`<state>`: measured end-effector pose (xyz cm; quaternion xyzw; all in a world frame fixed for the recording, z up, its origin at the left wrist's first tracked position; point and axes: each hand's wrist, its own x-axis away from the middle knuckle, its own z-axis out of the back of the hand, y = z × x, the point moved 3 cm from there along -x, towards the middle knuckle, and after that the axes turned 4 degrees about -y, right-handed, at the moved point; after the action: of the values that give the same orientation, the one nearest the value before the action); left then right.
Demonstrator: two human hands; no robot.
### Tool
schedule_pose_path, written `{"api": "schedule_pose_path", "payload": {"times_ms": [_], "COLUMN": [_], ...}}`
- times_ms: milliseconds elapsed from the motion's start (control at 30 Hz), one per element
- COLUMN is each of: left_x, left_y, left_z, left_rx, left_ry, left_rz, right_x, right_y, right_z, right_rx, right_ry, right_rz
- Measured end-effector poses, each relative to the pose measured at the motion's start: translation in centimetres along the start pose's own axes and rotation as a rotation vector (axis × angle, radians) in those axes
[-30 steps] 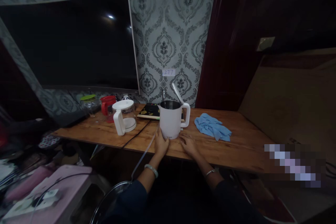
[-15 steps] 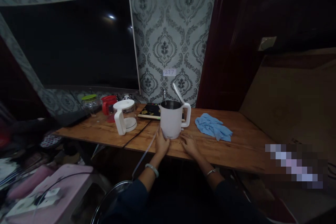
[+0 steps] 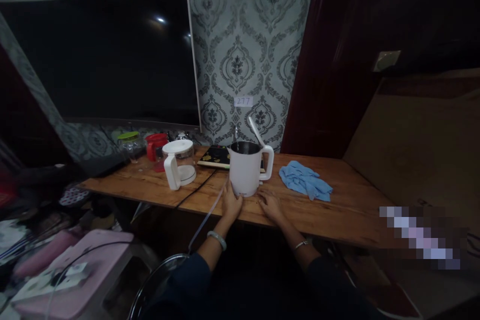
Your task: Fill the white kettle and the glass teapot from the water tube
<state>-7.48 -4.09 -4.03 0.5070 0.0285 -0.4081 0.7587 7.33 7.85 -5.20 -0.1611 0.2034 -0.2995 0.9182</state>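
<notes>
A white electric kettle [image 3: 244, 174] stands upright on the wooden table [image 3: 221, 206], its lid [image 3: 257, 131] tilted up and its handle to the right. A small metal spout [image 3: 236, 133] rises behind it, and a thin bright streak drops from there into the dark kettle mouth. My left hand [image 3: 231, 203] rests on the table against the kettle's lower left side, fingers extended. Just off the lower right of the base lies my right hand [image 3: 271, 206], fingers loosely spread and holding nothing. Behind the kettle, a black panel with gold flowers [image 3: 215, 156] is partly hidden.
Left of the kettle are a glass jug with a white lid [image 3: 179, 162], a red-lidded jug [image 3: 154, 149] and a green-lidded glass jar [image 3: 129, 144]. A crumpled blue cloth [image 3: 305, 181] lies right. A clear tube [image 3: 205, 222] runs off the front edge.
The view has shifted very slightly. Both hands and the kettle keep the same places on the table.
</notes>
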Motion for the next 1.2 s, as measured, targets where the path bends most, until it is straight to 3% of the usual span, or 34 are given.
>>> {"api": "schedule_pose_path", "payload": {"times_ms": [1200], "left_x": [-0.02], "left_y": [-0.18], "left_z": [-0.15], "left_rx": [0.009], "left_ry": [-0.004], "left_rz": [-0.011], "right_x": [-0.19], "right_y": [0.49], "right_z": [-0.51], "right_rx": [-0.004], "right_ry": [0.009], "right_rz": [-0.011]}}
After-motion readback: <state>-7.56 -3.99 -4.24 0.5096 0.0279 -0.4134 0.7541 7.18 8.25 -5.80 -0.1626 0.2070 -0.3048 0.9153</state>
